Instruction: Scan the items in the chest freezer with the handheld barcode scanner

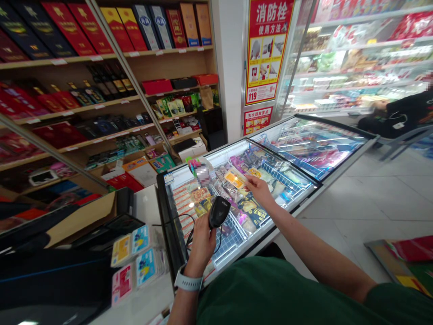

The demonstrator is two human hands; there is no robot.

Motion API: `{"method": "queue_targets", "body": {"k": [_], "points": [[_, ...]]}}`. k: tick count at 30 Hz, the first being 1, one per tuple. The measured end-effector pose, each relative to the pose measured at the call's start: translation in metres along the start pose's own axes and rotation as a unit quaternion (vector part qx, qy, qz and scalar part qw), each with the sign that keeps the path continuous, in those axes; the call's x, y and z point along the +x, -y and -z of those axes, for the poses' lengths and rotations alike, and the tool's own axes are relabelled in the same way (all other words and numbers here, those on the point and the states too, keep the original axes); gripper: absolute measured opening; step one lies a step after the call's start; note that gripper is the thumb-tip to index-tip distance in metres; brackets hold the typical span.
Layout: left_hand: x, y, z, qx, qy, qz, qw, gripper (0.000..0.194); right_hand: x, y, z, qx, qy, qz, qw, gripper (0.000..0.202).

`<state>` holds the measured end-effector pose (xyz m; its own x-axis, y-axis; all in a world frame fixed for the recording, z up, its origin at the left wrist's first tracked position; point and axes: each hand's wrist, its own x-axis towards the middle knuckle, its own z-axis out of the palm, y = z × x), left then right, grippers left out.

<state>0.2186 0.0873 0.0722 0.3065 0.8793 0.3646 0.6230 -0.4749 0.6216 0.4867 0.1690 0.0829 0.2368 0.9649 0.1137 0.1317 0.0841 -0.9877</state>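
Left hand (202,241): closed round the grip of a black scanner (219,211); fingers partly hidden behind it. Scanner head up, over the near left part of the freezer (323,187). Dark cable (188,217) loops beside the hand. Pale watch (188,282) on left wrist.

Right hand (259,188): thumb and fingers pinched together on the right end of a yellow-orange packet (235,178). Packet held over the freezer's glass, right of and beyond the scanner, apart from it. Baskets and packaged goods show under the glass.

Left, white counter (149,205): stacks of packets (145,266), yellow, blue and pink. Far left, shelves (135,54) of boxes and bottles. Far centre, red poster (267,49). Far right, a seated person (406,113).
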Motion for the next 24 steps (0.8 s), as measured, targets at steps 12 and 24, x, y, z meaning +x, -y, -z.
{"method": "queue_targets", "body": {"k": [12,24], "points": [[0.000,-0.002,-0.001,-0.001,0.004,0.002,1.000,0.050,0.000,-0.006,0.000,0.004,-0.005,-0.008,1.000,0.043],[-0.003,-0.005,-0.001,-0.032,0.004,0.011,0.999,0.055,0.001,-0.037,0.010,-0.007,-0.010,-0.028,1.000,0.050]]}}
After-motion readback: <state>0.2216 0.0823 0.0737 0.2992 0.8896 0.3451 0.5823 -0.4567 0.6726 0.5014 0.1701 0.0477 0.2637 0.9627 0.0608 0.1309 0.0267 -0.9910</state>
